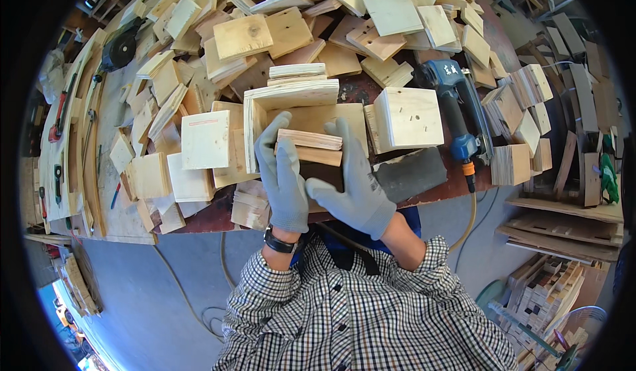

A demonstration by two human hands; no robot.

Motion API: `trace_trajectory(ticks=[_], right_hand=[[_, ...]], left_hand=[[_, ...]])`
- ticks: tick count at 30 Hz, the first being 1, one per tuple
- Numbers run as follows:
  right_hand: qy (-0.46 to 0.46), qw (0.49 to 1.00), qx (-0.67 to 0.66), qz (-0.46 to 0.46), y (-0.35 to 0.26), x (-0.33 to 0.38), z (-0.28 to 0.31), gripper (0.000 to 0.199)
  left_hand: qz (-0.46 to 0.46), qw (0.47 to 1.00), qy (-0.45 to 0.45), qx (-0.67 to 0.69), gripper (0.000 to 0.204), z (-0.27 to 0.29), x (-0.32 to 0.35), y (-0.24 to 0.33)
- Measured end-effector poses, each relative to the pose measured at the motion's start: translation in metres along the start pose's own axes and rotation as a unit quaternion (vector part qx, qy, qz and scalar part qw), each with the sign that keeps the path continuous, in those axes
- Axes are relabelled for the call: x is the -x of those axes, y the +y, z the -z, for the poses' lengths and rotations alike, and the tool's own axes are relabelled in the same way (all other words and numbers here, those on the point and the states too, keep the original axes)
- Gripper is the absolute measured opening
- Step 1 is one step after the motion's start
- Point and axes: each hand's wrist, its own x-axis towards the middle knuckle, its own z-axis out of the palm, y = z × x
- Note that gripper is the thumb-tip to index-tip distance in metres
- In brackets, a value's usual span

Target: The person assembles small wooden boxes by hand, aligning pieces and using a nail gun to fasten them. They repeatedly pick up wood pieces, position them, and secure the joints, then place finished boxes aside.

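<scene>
Both gloved hands, left hand [283, 175] and right hand [354, 185], grasp a strip [310, 139] inside the open box [295, 116] at the bench's [212, 215] near edge; seat it flush before fastening.

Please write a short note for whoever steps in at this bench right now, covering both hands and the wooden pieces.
Left hand: gloved, fingers gripping the left side of a partly built plywood box.
Right hand: gloved, pressing a small wood strip at the box's front.
Blue nail gun lies to the right on the bench, not held.
Done: several box panels stand together.
Left: the strip looks unfastened; many loose plywood squares are piled behind.
</scene>
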Motion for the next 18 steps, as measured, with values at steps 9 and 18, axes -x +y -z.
trace_trajectory(ticks=[9, 18], right_hand=[[0.008, 0.999, -0.031, -0.044, -0.008, -0.006, 0.007, 0.077], [-0.075, 0.961, 0.26, 0.059, -0.044, -0.044, 0.042, 0.032]], left_hand=[[-0.001, 0.999, -0.037, -0.037, 0.052, 0.01, -0.001, -0.006], [-0.005, 0.994, -0.076, -0.078, 0.053, 0.019, 0.005, -0.003]])
